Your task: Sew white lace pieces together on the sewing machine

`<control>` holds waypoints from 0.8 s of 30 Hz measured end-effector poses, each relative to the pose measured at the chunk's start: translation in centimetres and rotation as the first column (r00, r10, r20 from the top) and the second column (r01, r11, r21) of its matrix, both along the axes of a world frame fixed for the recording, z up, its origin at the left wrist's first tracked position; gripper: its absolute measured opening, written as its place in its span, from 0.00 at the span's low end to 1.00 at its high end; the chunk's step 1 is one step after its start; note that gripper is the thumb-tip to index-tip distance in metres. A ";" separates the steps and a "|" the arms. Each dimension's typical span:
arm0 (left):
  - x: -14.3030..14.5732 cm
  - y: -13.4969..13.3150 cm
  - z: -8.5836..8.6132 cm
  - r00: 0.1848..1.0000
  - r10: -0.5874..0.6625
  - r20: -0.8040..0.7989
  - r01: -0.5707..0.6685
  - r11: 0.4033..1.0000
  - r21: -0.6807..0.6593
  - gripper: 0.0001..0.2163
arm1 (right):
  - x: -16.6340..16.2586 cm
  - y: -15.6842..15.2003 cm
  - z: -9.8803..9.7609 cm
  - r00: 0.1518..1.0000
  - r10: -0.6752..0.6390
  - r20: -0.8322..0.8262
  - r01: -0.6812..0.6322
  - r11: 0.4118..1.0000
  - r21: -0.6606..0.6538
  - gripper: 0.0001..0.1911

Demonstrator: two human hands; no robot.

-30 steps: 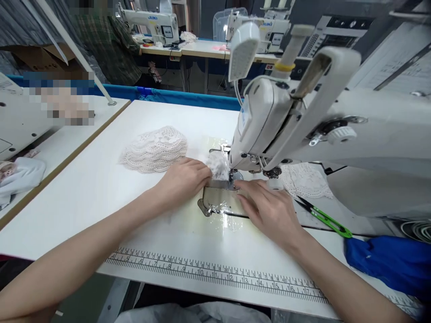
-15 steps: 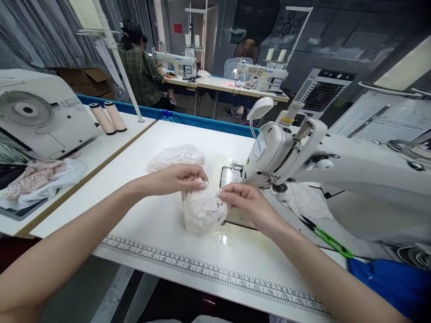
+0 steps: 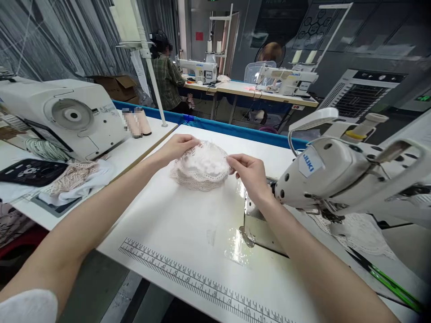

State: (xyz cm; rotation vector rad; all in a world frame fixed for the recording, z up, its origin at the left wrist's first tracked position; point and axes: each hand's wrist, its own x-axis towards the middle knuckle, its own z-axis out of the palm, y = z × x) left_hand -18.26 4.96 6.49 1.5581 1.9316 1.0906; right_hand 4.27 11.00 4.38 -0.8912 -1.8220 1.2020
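A white lace piece (image 3: 205, 159) with a scalloped edge is stretched between my two hands. My left hand (image 3: 180, 147) pinches its far left edge between thumb and fingers. At its right edge, my right hand (image 3: 247, 172) pinches the lace in the same way. Directly under it lies a pale pink lace stack (image 3: 198, 183) on the white tabletop (image 3: 161, 211); whether the held piece rests on the stack I cannot tell. Right of my right hand stands a JUKI sewing machine (image 3: 313, 168), and more white lace (image 3: 365, 231) lies beneath its arm.
Green-handled snips (image 3: 387, 278) lie at the lower right. A ruler scale (image 3: 202, 287) runs along the front edge. Another machine (image 3: 74, 116), two thread cones (image 3: 143, 121) and piled fabric (image 3: 77, 177) are on the left table. A person (image 3: 164, 76) sits at a machine behind.
Both hands have carried the white lace away from the machine bed, leftward and back over the lace stack. The view has turned left, so the machine appears farther right.
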 end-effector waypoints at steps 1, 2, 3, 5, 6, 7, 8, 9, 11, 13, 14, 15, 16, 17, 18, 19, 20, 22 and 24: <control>-0.3 1.4 -0.3 0.999 0.015 -0.047 -0.015 1.000 -0.007 0.17 | -0.6 0.8 -0.6 1.000 -0.030 0.006 0.029 0.999 0.019 0.14; -0.5 2.5 -0.8 0.995 0.025 -0.098 -0.026 1.000 -0.010 0.16 | -1.1 1.6 -1.2 0.998 -0.057 0.021 0.056 0.998 0.037 0.14; -0.6 3.4 -1.3 0.988 0.030 -0.152 -0.033 0.999 -0.015 0.14 | -1.4 2.2 -1.7 0.996 -0.083 0.042 0.081 0.995 0.054 0.13; -0.6 4.1 -2.4 0.964 0.050 -0.260 -0.057 0.998 -0.018 0.12 | -1.7 2.9 -2.7 0.988 -0.126 0.085 0.119 0.989 0.088 0.12; -0.6 4.1 -2.8 0.948 0.065 -0.312 -0.074 0.997 -0.016 0.12 | -1.8 3.1 -3.1 0.985 -0.139 0.104 0.129 0.986 0.102 0.11; -0.5 3.9 -3.1 0.928 0.084 -0.362 -0.094 0.995 -0.012 0.12 | -1.8 3.1 -3.3 0.982 -0.146 0.120 0.132 0.985 0.114 0.10; -0.4 3.7 -3.3 0.906 0.103 -0.409 -0.116 0.993 -0.006 0.12 | -1.8 3.1 -3.4 0.980 -0.147 0.133 0.131 0.984 0.124 0.10; -0.3 3.4 -3.4 0.883 0.123 -0.454 -0.138 0.990 0.000 0.12 | -1.7 2.9 -3.4 0.979 -0.145 0.143 0.126 0.984 0.129 0.10; -0.2 2.7 -3.1 0.832 0.155 -0.533 -0.177 0.984 0.011 0.12 | -1.2 2.4 -3.2 0.979 -0.129 0.155 0.109 0.985 0.134 0.10; 0.0 1.9 -2.5 0.779 0.180 -0.600 -0.206 0.978 0.026 0.13 | 0.0 1.2 -2.8 0.982 -0.101 0.162 0.080 0.988 0.133 0.10; 0.2 1.3 -2.1 0.755 0.191 -0.627 -0.214 0.976 0.040 0.13 | 1.0 0.4 -2.6 0.983 -0.079 0.168 0.058 0.990 0.128 0.10; 0.5 0.7 -1.8 0.735 0.204 -0.647 -0.218 0.974 0.060 0.13 | 2.3 -0.7 -2.4 0.983 -0.051 0.178 0.029 0.992 0.126 0.10; 1.0 0.1 -1.4 0.722 0.214 -0.658 -0.215 0.973 0.081 0.14 | 3.7 -1.8 -2.3 0.981 -0.023 0.194 -0.001 0.992 0.124 0.09; 1.5 -0.7 -1.2 0.707 0.228 -0.669 -0.209 0.972 0.110 0.14 | 5.4 -3.1 -2.2 0.974 0.024 0.227 -0.053 0.991 0.122 0.08; 2.1 -1.4 -1.1 0.684 0.199 -0.701 -0.155 0.980 0.127 0.15 | 7.1 -4.4 -2.1 0.948 0.092 0.306 -0.148 0.975 0.167 0.08; 2.8 -2.2 -1.2 0.647 0.260 -0.717 -0.152 0.965 0.212 0.15 | 8.9 -5.5 -2.1 0.921 0.106 0.375 -0.210 0.946 0.246 0.07; 3.7 -2.9 -1.4 0.623 0.297 -0.724 -0.121 0.950 0.287 0.15 | 10.8 -6.5 -2.1 0.892 0.118 0.437 -0.275 0.908 0.316 0.08; 5.7 -4.2 -2.1 0.599 0.241 -0.764 0.048 0.941 0.334 0.15 | 14.5 -7.7 -2.1 0.848 0.044 0.528 -0.326 0.828 0.455 0.09; 8.5 -5.2 -2.9 0.565 0.168 -0.808 0.240 0.903 0.356 0.14 | 18.1 -7.5 -2.0 0.802 -0.100 0.589 -0.290 0.797 0.530 0.10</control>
